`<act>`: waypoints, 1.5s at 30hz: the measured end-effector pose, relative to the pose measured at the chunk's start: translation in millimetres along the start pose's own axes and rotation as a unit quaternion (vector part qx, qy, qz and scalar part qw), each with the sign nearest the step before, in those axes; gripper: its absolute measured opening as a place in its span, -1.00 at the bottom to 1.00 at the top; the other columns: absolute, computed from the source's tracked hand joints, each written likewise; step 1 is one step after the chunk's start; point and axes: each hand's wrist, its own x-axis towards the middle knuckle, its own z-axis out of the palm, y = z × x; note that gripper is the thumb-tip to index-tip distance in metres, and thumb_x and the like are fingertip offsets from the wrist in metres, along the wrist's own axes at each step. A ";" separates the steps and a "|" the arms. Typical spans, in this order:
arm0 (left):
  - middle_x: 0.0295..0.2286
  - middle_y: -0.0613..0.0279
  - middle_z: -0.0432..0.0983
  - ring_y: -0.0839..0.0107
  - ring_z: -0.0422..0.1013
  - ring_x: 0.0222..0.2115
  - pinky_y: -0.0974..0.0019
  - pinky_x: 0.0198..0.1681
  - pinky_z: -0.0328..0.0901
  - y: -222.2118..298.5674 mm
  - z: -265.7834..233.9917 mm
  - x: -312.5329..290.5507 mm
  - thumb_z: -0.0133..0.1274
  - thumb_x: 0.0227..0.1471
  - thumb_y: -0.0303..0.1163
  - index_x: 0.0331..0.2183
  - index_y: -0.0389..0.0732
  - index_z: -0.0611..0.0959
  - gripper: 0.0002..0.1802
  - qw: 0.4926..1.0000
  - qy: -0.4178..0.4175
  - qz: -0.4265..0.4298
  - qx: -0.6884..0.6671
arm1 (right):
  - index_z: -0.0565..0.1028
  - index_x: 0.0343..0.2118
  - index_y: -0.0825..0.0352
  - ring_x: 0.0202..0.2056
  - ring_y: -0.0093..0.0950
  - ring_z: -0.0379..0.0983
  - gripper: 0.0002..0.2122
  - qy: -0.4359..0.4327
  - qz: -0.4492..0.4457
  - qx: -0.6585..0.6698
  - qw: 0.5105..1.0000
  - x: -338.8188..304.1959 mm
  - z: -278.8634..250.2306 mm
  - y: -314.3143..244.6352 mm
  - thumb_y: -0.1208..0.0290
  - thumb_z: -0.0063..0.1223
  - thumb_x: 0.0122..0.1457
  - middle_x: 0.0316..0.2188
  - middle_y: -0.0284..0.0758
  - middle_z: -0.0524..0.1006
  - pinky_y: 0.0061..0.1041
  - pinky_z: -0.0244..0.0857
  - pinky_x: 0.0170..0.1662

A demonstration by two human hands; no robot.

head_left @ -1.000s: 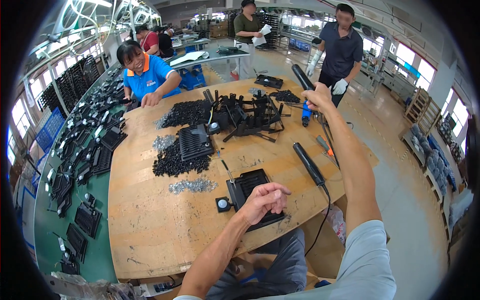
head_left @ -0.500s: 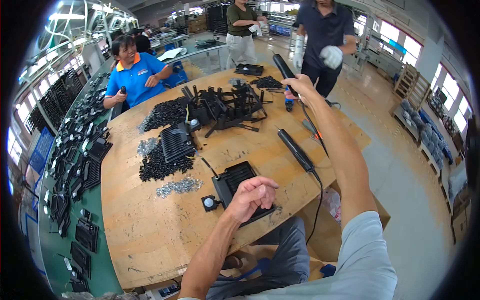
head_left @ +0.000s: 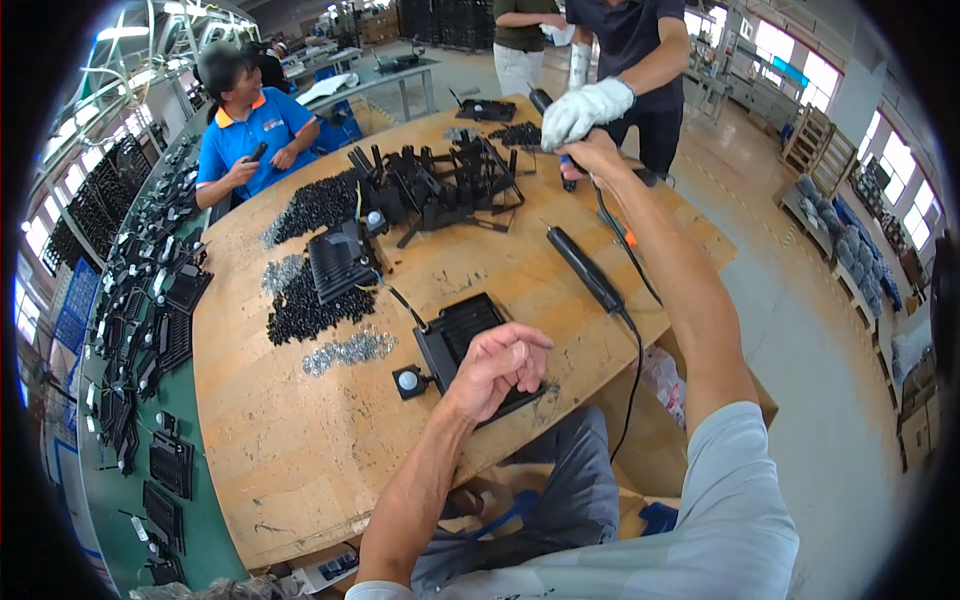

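My left hand (head_left: 498,370) hovers over a black floodlight housing (head_left: 468,326) with a ribbed back and a small sensor (head_left: 408,381) on its side. Its fingers are curled in; anything inside them is hidden. Stretched out to the far right, my right hand (head_left: 597,160) grips a black electric screwdriver (head_left: 540,99), its cord running back along my forearm. A co-worker's white-gloved hand (head_left: 588,112) covers the tool's middle and touches it right by my fingers. Another corded electric screwdriver (head_left: 583,268) lies on the table between my arms.
Piles of black screws (head_left: 315,307) and silver washers (head_left: 350,352) lie left of the housing. Behind them are another housing (head_left: 342,262) and a heap of black brackets (head_left: 440,190). A person in blue (head_left: 262,140) sits at far left, by a green bench (head_left: 205,500) of lamps.
The co-worker has stepped closer and put a gloved hand on the screwdriver I hold. My right hand has lowered slightly; my left stays over the housing. The person in blue has turned their head.
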 end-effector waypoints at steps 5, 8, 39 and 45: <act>-0.50 0.15 0.53 0.45 0.46 -0.53 0.46 -0.44 0.36 5.9 2.9 1.9 0.21 0.14 -0.14 -0.12 -0.35 0.60 -0.54 1.000 0.008 0.001 0.003 | 0.44 0.00 0.47 -0.47 -0.46 0.61 -0.53 -0.001 -0.070 -0.087 0.994 31.3 -42.1 -5.7 0.47 0.33 0.02 -0.30 -0.11 0.62 -0.53 0.52 -0.54; -0.50 0.16 0.52 0.45 0.44 -0.53 0.46 -0.45 0.35 5.7 2.8 1.3 0.21 0.14 -0.10 -0.13 -0.35 0.60 -0.52 1.000 0.005 0.001 0.004 | 0.29 0.20 0.39 -0.18 -0.18 0.60 -0.32 0.104 -0.144 -0.229 0.957 48.2 -85.3 -10.6 0.27 0.28 0.00 -0.12 0.00 0.58 -0.26 0.52 -0.17; -0.48 0.01 0.50 0.32 0.42 -0.52 0.34 -0.45 0.30 -3.9 7.5 -3.0 0.20 0.14 -0.10 -0.15 -0.42 0.57 -0.49 1.000 -0.012 0.019 -0.014 | 0.57 -0.30 0.37 -0.56 -0.59 0.39 -0.89 -0.012 -0.188 -0.165 0.968 -166.9 -102.3 189.9 0.51 0.21 0.12 -0.50 -0.35 0.51 -0.56 0.29 -0.46; -0.46 0.02 0.54 0.35 0.48 -0.48 0.36 -0.40 0.37 4.2 14.5 -7.8 0.26 0.08 -0.15 -0.14 -0.51 0.57 -0.44 0.997 -0.015 0.036 -0.065 | 0.57 -0.30 0.37 -0.57 -0.62 0.36 -0.90 -0.033 -0.203 -0.209 0.956 -163.0 -98.3 182.5 0.51 0.21 0.13 -0.50 -0.37 0.51 -0.58 0.26 -0.48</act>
